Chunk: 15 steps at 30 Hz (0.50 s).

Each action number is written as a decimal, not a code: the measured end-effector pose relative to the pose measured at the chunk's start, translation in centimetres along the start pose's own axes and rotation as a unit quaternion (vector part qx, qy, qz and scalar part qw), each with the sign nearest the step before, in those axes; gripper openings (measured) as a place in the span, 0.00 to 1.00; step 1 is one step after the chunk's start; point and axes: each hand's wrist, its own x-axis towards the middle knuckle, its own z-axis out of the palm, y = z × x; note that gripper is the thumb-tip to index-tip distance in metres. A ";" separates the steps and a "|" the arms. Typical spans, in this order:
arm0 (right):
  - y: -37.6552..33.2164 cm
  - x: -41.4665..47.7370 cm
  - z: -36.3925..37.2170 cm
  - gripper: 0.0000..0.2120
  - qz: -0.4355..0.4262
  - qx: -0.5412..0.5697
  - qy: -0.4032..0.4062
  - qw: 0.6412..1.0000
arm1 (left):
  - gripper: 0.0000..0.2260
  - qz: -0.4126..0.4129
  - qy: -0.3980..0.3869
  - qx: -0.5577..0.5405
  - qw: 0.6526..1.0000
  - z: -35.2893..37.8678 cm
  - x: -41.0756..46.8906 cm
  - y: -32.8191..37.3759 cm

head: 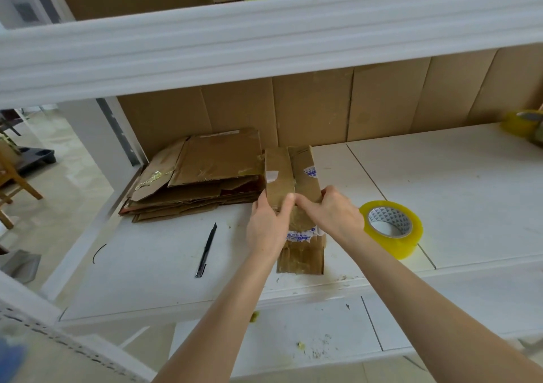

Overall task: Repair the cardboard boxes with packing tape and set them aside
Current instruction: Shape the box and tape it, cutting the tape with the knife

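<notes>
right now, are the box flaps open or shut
Shut: the box flaps meet at a seam; left hand and right hand pinch them together.

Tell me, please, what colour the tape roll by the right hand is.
The tape roll is translucent yellow, with a white, triangle-printed core; best in head view.

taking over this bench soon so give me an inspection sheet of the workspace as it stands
surface: white shelf board, scuffed, specks near front edge
job's things: small cardboard box upright; yellow tape roll right of it; flattened boxes stacked left
clutter: slim black cutter lying loose; second tape roll far right
hands: left hand and right hand, fingers curled on the box's top flaps
cables: thin black strand, possibly wire
surroundings: upper shelf, cardboard backing, wooden chair at left
</notes>
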 end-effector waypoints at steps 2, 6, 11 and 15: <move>0.0 0.2 0.1 0.29 0.017 0.024 -0.014 0.999 | 0.25 -0.002 0.005 0.029 1.000 0.3 0.1 0.0; 0.0 0.4 0.0 0.20 -0.005 -0.001 0.009 1.000 | 0.21 -0.002 0.029 -0.015 0.999 0.0 0.6 -0.3; 3.6 -0.9 0.1 0.20 -0.112 0.148 0.017 0.982 | 0.20 0.086 0.020 -0.152 0.984 0.1 -1.7 -3.1; 5.1 -0.7 1.5 0.15 -0.091 0.292 0.010 0.952 | 0.17 0.037 0.022 -0.205 0.978 0.6 -0.6 -4.6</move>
